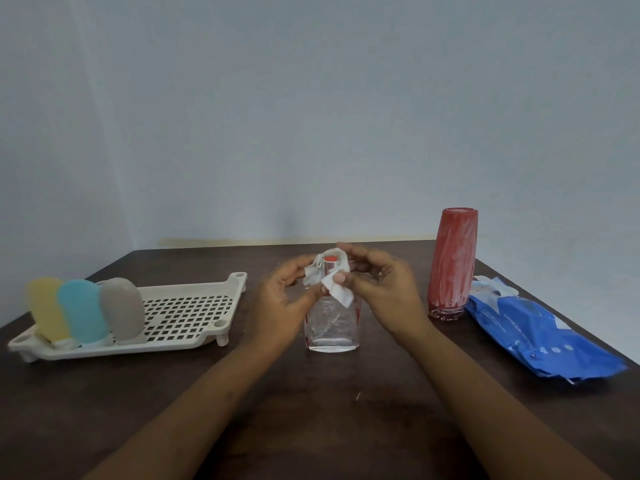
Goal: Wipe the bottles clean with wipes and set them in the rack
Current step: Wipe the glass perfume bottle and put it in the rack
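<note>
The rack [221, 328] at left holds three bottles [81, 310] at its left end; its right half is free. The left hand [287, 289] and right hand [384, 289] both pinch the wipe [337, 295] round the neck of the clear bottle [332, 329], which stands mid-table [311, 410]. Best to steady the base and twist the wipe downward. The red bottle [452, 263] stands close on the right, and the wipes pack [540, 337] lies near the table's right edge.

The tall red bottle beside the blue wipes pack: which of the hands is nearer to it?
Right. The right hand pinches a white wipe at the neck of the clear glass bottle, beside the tall red bottle; the left hand is farther, across the glass bottle.
</note>
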The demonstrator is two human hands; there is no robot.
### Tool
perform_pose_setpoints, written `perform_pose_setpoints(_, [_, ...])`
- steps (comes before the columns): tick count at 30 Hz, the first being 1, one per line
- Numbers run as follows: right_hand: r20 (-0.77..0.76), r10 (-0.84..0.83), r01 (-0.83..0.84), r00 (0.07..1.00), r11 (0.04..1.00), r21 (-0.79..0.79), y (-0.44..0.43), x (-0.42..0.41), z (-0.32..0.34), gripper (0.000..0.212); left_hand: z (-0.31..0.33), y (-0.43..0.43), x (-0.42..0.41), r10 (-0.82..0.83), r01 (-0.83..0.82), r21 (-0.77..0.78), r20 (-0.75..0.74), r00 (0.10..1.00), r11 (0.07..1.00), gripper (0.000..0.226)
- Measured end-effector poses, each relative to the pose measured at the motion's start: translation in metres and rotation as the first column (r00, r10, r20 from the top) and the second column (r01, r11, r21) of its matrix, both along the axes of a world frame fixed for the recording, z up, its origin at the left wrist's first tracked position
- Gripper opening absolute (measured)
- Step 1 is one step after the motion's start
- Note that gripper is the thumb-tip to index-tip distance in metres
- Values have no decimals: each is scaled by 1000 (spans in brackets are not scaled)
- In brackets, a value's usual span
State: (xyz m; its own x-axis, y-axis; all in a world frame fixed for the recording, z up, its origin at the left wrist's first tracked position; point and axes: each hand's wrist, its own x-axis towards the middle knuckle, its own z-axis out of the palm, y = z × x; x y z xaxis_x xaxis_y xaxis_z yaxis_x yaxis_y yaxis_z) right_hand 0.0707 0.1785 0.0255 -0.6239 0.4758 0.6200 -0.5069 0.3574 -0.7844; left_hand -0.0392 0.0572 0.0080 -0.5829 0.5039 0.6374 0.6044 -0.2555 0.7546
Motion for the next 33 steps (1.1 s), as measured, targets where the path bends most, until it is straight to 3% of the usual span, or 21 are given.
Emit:
perform_pose_setpoints(4, [-110,-61,51,992,994,-92,-6,-5,2,29,0,2,2,-71,71,-37,-3,997,997,53])
perform_pose_setpoints(10, [40,-107,105,993,993,46,5,-6,-1,11,-2,3,-1,-99,102,-44,62,993,994,43])
perform_pose_setpoints(13, [61,-157,149,986,982,119,7,-4,-2,13,-3,4,-2,-78,82,-69,60,995,994,39])
perform_pose_setpoints(19, [-76,-164,165,984,986,12,-5,-9,-5,12,-6,3,2,-167,163,-173,-6,986,971,56])
perform_pose_setpoints(22, [-40,-185,185,982,983,13,-4,-12,-5,12,-6,4,5,-198,190,-181,-30,980,965,58])
perform_pose_setpoints(25, [32,-316,313,948,947,66,3,-13,-4,14,-5,4,3,-164,159,-140,-25,986,977,57])
perform_pose_setpoints(29, [27,-452,452,892,892,-1,10,-7,0,8,-1,-1,-2,-146,136,-161,-52,988,977,50])
perform_pose_setpoints(33, [14,-540,540,841,840,-42,11,-2,0,16,-1,-4,3,-174,158,-185,-73,982,970,39])
